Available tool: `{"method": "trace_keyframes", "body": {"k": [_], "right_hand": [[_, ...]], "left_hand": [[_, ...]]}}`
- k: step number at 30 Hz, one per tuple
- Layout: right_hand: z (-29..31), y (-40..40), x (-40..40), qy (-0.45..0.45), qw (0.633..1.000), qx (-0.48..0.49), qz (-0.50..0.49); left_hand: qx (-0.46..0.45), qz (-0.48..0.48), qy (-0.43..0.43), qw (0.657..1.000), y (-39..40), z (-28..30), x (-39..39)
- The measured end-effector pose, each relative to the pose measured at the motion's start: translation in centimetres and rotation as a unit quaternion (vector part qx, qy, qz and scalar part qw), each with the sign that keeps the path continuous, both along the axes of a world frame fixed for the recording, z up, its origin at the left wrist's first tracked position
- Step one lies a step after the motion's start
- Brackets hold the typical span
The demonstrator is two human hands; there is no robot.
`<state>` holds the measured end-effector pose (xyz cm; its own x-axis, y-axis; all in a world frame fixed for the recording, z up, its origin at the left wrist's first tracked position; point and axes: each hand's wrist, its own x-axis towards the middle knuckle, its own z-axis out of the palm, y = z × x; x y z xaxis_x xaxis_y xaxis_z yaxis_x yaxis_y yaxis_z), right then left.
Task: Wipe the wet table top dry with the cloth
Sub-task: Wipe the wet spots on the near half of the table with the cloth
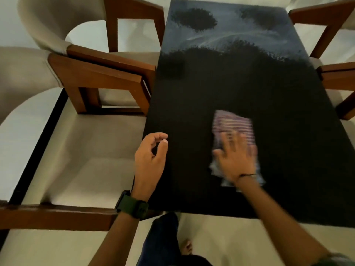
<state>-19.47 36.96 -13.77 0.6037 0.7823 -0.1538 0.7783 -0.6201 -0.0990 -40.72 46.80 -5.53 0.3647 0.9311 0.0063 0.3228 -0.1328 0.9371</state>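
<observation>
Right hand [237, 160] lay flat, fingers spread, pressing striped cloth [233, 125] on near-centre of dark table top [249, 77]. Left hand [151, 150] loosely curled, grasping nothing, at near-left edge. Risk: cloth bunching under palm, far end left streaky.

home dining room: dark table [249, 83], cushioned wooden armchairs [92, 77].

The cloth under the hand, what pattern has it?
Purple and white stripes on the cloth, head view.
</observation>
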Motion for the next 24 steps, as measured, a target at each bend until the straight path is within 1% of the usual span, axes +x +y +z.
{"method": "trace_keyframes", "body": {"k": [1,3,4,6,8,9,11,14,16,18,21,23,24], "right_hand": [[0.4,-2.4,3.7,-0.031,0.997,-0.019,-0.070],[1.8,-5.9,8.1,0.002,0.986,-0.064,-0.152],[1.9,-6.6,8.5,0.013,0.984,-0.080,-0.160],[2.0,-5.6,7.1,0.032,0.984,-0.078,-0.156],[1.5,-3.7,3.5,0.004,0.993,-0.068,-0.101],[1.1,-2.7,0.7,-0.013,0.997,-0.056,-0.048],[0.0,-0.4,-5.8,-0.013,0.998,-0.032,0.057],[-1.4,2.8,-14.8,0.026,0.983,-0.026,0.180],[-1.6,3.6,-19.0,0.033,0.971,-0.021,0.236],[-1.7,3.7,-20.6,0.020,0.966,-0.010,0.257],[-1.7,2.9,-18.7,0.025,0.962,0.006,0.272],[-1.6,1.6,-15.4,0.028,0.968,0.008,0.248],[-1.6,0.6,-13.2,0.025,0.976,0.005,0.215]], "left_hand": [[-0.012,0.005,-0.003,1.000,-0.1,-0.3,-0.3],[-0.025,0.016,-0.007,1.000,-0.2,-0.4,-0.8],[-0.025,0.020,-0.009,0.999,-0.2,-0.4,-1.0],[-0.025,0.030,-0.011,0.999,-0.1,-0.4,-1.8],[-0.024,0.040,-0.017,0.999,0.0,-0.2,-2.4],[-0.023,0.050,-0.026,0.998,0.1,-0.2,-2.8],[-0.019,0.068,-0.035,0.997,0.3,0.0,-3.5],[0.006,0.078,-0.059,0.995,0.6,0.5,-4.8],[0.020,0.075,-0.077,0.994,0.6,0.9,-5.4],[0.023,0.068,-0.091,0.993,0.4,1.1,-5.6],[0.026,0.060,-0.101,0.993,0.1,1.0,-5.5],[0.020,0.053,-0.091,0.994,-0.1,0.7,-5.2],[0.014,0.050,-0.081,0.995,-0.2,0.6,-4.9]]}}
